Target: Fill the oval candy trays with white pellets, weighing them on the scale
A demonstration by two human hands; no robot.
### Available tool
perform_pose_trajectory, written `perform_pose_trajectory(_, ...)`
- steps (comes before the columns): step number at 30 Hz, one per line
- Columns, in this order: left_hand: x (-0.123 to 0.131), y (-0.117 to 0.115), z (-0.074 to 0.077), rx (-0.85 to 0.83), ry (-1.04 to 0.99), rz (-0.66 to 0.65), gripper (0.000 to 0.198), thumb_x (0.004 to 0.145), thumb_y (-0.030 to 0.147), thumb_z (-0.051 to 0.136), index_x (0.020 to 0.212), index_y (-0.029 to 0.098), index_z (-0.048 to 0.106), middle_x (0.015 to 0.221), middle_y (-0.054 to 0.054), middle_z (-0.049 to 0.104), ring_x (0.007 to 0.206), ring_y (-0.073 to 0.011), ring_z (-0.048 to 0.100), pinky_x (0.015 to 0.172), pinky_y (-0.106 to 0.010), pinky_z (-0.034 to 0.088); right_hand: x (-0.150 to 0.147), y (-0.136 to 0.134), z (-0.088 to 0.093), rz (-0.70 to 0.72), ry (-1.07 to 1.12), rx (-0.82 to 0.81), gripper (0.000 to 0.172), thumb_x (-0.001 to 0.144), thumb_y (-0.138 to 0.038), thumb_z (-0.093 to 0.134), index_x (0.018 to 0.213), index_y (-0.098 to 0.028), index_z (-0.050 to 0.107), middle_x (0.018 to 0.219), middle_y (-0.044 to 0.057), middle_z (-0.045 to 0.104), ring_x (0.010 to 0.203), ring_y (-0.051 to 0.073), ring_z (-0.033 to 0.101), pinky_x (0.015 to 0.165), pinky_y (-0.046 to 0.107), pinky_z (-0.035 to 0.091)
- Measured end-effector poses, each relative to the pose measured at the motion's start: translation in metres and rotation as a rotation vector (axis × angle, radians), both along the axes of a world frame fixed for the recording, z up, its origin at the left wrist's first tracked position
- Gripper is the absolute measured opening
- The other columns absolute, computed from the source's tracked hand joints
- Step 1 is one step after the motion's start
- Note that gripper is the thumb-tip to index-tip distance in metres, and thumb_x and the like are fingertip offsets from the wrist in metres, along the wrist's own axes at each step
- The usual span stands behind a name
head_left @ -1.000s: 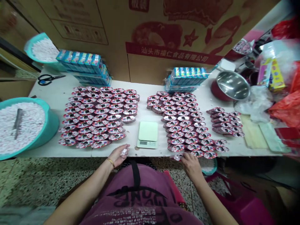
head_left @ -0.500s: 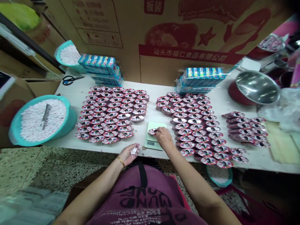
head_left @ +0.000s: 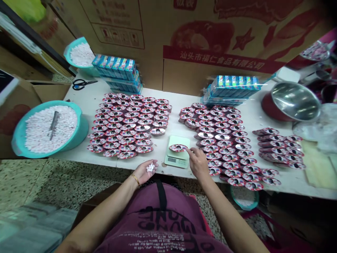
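My left hand (head_left: 146, 171) is palm up in front of the table edge, its fingers curled around a small heap of white pellets (head_left: 150, 167). On a pale green kitchen scale (head_left: 177, 162) lies one oval red-and-white packet (head_left: 178, 148) with a dark round hole in its top. My right hand (head_left: 198, 161) is just right of the scale, its index finger stretched to the packet's right tip; whether it presses there is hard to tell. Nothing shows in that hand. Rows of similar packets stand to the left (head_left: 129, 126) and right (head_left: 223, 140) of the scale.
A turquoise tub (head_left: 83, 130) of white pellets, with a metal scoop (head_left: 54, 123) in it, is at the left. Behind are scissors (head_left: 81, 84), stacks of blue boxes (head_left: 118, 72) and a large carton (head_left: 189, 79). A steel bowl (head_left: 292, 102) sits at the right.
My right hand has drawn back to the right from over the packet, uncovering it on the scale. My left hand still cups the pellets. The view has shifted slightly.
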State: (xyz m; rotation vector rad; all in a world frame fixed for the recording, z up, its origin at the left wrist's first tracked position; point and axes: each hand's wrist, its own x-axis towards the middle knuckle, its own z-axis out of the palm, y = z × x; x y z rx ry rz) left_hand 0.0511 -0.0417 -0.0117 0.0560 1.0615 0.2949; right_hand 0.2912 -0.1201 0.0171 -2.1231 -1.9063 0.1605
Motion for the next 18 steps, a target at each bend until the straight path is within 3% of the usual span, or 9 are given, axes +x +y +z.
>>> perform_pose_trajectory(2,0.003,-0.005,0.002,0.004,-0.087,-0.038,0.017,0.072,0.015,0.051,0.085,0.006,0.058,0.077,-0.010,0.062,0.066,-0.0133,0.059,0.061,-0.023,0.045,-0.019,-0.009,0.003,0.046,0.144,0.021,0.031,0.080,-0.016,0.038,0.109,-0.020,0.049,0.096,0.008,0.050,0.085,0.018,0.043,0.073,0.031,0.037)
perform_pose_trajectory(4,0.007,-0.013,0.004,0.007,-0.179,-0.091,0.020,0.071,0.013,0.051,0.088,0.006,0.058,0.082,-0.012,0.062,0.073,-0.0159,0.058,0.069,-0.027,0.044,-0.046,-0.016,0.004,0.199,0.261,-0.028,0.030,0.080,-0.021,0.041,0.109,-0.020,0.047,0.099,0.008,0.050,0.089,0.018,0.044,0.076,0.031,0.038)
perform_pose_trajectory(6,0.012,-0.022,0.004,-0.006,-0.245,-0.122,0.021,0.070,0.012,0.052,0.089,0.006,0.059,0.079,-0.011,0.062,0.072,-0.0150,0.058,0.071,-0.028,0.042,-0.071,-0.020,0.003,0.311,0.301,-0.110,0.032,0.080,-0.024,0.043,0.112,-0.019,0.045,0.101,0.008,0.050,0.090,0.019,0.044,0.077,0.032,0.039)
perform_pose_trajectory(8,0.015,-0.029,0.005,-0.019,-0.307,-0.142,0.023,0.069,0.010,0.051,0.090,0.007,0.060,0.076,-0.009,0.062,0.070,-0.0138,0.057,0.073,-0.028,0.040,-0.086,-0.023,0.003,0.335,0.301,-0.181,0.030,0.080,-0.022,0.042,0.110,-0.017,0.045,0.097,0.009,0.051,0.088,0.018,0.046,0.077,0.032,0.040)
perform_pose_trajectory(13,0.015,-0.034,0.010,0.025,-0.451,-0.252,0.038,0.063,0.004,0.051,0.100,0.007,0.056,0.084,-0.011,0.061,0.077,-0.0147,0.056,0.078,-0.028,0.036,-0.086,-0.027,0.003,0.361,0.357,-0.279,0.016,0.080,-0.018,0.042,0.094,-0.017,0.051,0.086,0.006,0.052,0.085,0.016,0.046,0.075,0.029,0.041)
perform_pose_trajectory(18,0.014,-0.034,0.011,0.057,-0.430,-0.320,0.035,0.061,0.003,0.050,0.094,0.007,0.060,0.079,-0.010,0.062,0.073,-0.0144,0.056,0.076,-0.027,0.036,-0.081,-0.027,0.002,0.311,0.454,-0.319,0.012,0.074,-0.015,0.049,0.085,-0.017,0.050,0.079,0.003,0.049,0.076,0.014,0.047,0.066,0.024,0.041)
